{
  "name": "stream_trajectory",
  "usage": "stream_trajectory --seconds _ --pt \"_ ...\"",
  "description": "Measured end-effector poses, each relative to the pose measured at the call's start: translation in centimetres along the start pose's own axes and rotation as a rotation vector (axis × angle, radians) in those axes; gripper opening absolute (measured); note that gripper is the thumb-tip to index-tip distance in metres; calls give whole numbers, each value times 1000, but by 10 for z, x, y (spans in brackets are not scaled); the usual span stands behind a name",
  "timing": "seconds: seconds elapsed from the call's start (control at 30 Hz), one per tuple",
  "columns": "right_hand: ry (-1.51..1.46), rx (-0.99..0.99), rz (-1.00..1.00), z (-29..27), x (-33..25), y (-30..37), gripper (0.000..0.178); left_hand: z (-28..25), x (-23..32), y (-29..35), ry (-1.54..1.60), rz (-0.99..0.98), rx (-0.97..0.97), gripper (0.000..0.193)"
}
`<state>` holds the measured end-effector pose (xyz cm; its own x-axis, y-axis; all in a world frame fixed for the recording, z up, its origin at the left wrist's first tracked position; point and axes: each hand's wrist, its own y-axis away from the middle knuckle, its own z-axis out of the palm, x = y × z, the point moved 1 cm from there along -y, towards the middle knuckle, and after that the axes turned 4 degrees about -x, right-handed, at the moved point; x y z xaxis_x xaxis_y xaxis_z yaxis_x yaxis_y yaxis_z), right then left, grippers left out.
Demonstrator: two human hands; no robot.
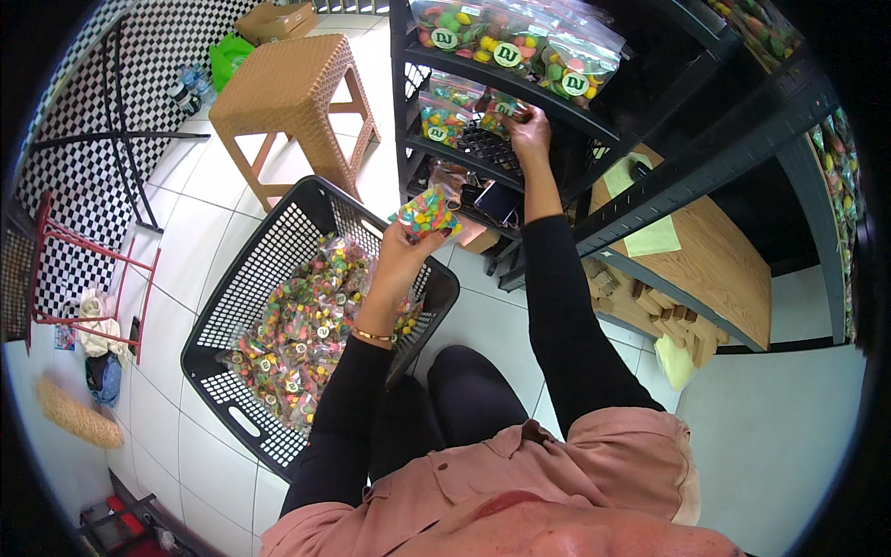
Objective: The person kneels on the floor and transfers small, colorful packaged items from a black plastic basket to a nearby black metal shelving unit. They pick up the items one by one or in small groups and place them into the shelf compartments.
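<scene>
My left hand (pixel 408 252) is closed on a small clear bag of colourful candy (pixel 427 212), held above the far right side of a black plastic basket (pixel 218 320). Many similar candy bags (pixel 311 339) with round white labels fill the basket. My right hand (pixel 527 135) reaches into a black shelf rack (pixel 557 111), its fingers closed at a candy bag (pixel 499 110) on the second shelf. Beside that bag stand other small candy bags (pixel 444 121). Larger candy bags (pixel 520 46) line the shelf above.
A tan woven-pattern stool (pixel 292 88) stands behind the basket. Below the candy shelf lie a phone-like dark item (pixel 498 201) and loose things. To the right is a wooden board (pixel 710 251) with wood blocks (pixel 682 320) beneath. A red metal frame (pixel 97 255) stands at left.
</scene>
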<state>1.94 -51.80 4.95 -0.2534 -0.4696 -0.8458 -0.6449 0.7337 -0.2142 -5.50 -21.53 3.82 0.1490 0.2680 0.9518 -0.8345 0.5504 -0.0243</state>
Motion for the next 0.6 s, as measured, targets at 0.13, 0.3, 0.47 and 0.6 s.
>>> stream_trajectory --seconds 0.13,0.3,0.47,0.6 --pt "177 -28 -28 20 9 -29 55 8 -1 -8 -112 1 -64 29" --pt "218 177 -272 18 37 -52 48 27 -5 -31 -281 -22 -126 40" --pt "208 119 -234 -12 -15 14 48 38 2 -55 -28 217 -28 38" --pt "-290 -89 -173 -49 -32 84 30 46 1 -87 -145 284 36 37"
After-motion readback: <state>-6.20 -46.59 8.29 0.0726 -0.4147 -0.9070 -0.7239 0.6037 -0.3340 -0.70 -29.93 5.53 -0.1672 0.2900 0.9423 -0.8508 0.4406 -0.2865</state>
